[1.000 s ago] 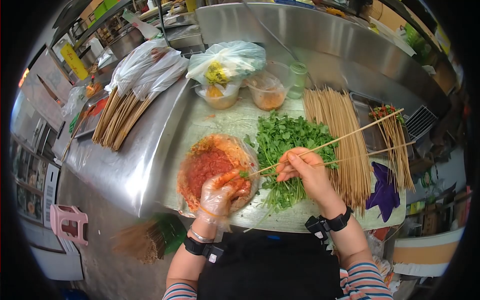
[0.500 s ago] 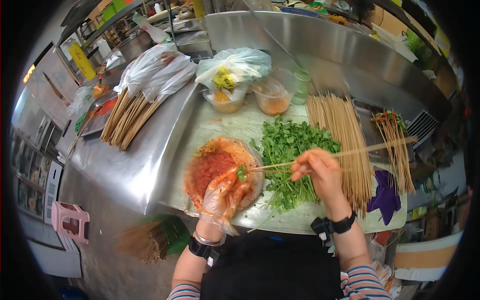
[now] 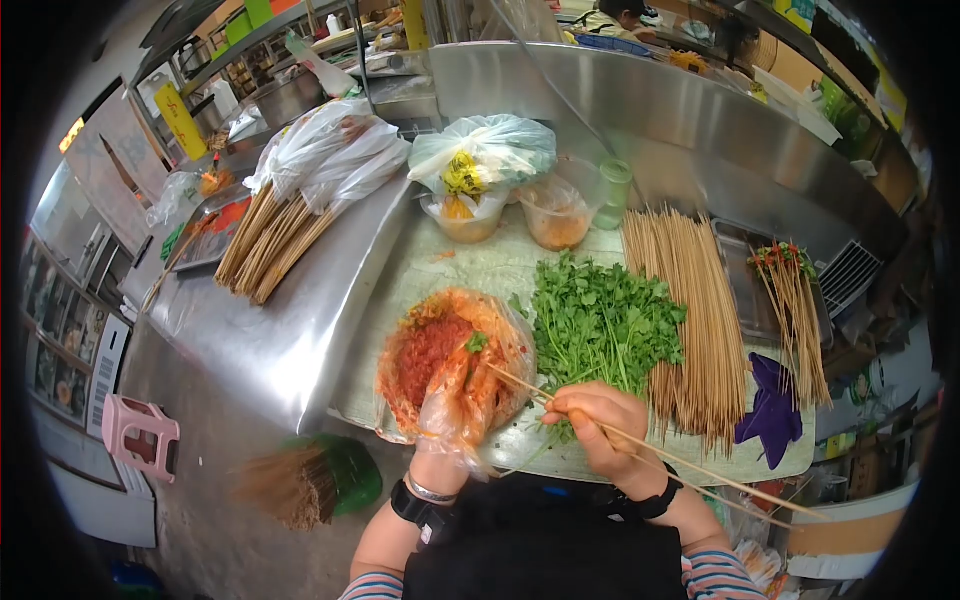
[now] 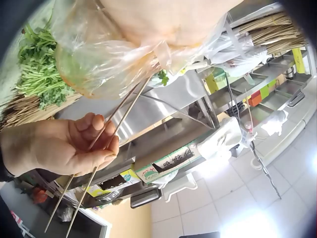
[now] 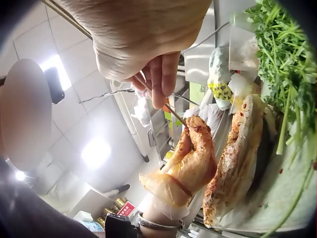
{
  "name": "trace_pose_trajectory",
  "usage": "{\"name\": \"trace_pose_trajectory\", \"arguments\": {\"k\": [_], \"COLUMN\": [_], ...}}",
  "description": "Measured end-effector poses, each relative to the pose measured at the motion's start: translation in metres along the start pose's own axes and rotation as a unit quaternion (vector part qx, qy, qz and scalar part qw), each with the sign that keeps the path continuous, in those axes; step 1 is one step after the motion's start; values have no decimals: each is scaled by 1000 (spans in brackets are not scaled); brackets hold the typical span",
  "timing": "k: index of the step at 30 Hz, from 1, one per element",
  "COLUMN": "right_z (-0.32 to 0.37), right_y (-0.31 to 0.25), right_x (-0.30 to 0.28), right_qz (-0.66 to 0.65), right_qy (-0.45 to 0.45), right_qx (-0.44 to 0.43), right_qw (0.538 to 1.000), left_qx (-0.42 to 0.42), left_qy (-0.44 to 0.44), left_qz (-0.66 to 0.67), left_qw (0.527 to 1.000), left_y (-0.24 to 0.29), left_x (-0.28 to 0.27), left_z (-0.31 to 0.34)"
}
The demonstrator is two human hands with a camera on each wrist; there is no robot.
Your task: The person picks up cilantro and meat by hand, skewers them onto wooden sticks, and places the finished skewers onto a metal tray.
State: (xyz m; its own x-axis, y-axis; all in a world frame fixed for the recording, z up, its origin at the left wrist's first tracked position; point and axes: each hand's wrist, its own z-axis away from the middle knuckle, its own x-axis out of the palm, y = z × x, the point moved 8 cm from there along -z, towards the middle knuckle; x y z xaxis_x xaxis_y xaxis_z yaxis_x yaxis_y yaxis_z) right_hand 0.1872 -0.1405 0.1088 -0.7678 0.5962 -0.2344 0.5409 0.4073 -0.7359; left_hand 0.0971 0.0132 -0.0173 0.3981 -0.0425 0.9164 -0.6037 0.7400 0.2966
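My left hand (image 3: 455,400), in a clear plastic glove smeared with red seasoning, is over the bowl (image 3: 515,345) of red minced meat-like mix (image 3: 425,352). Its fingers pinch together, with a green coriander leaf (image 3: 477,342) showing at the tips; the rest of the pinched piece is hidden. My bare right hand (image 3: 600,428) grips two bamboo skewers (image 3: 720,476) between thumb and fingers. Their front ends reach the gloved fingertips, seen in the right wrist view at the gloved hand (image 5: 195,153). In the left wrist view the skewers (image 4: 119,116) run nearly side by side.
A heap of coriander (image 3: 605,320) lies right of the bowl, beside rows of bare skewers (image 3: 690,330). Loaded skewers (image 3: 785,290) rest on a metal tray (image 3: 735,265), near a purple cloth (image 3: 770,410). Plastic tubs (image 3: 557,215) stand behind; bagged skewers (image 3: 285,240) lie left.
My right hand has come down and turned, so the skewers' rear ends swing from upper right to lower right. The gloved hand has turned, its fingertips now pointing more away from me.
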Motion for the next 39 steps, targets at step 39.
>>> {"name": "trace_pose_trajectory", "arguments": {"k": [39], "right_z": [-13], "right_y": [40], "right_x": [36], "right_qz": [62], "right_qy": [11], "right_qx": [99], "right_qw": [993], "left_qx": [201], "left_qy": [-5], "left_qz": [-250], "left_qw": [947], "left_y": [23], "left_x": [-12], "left_z": [-12]}}
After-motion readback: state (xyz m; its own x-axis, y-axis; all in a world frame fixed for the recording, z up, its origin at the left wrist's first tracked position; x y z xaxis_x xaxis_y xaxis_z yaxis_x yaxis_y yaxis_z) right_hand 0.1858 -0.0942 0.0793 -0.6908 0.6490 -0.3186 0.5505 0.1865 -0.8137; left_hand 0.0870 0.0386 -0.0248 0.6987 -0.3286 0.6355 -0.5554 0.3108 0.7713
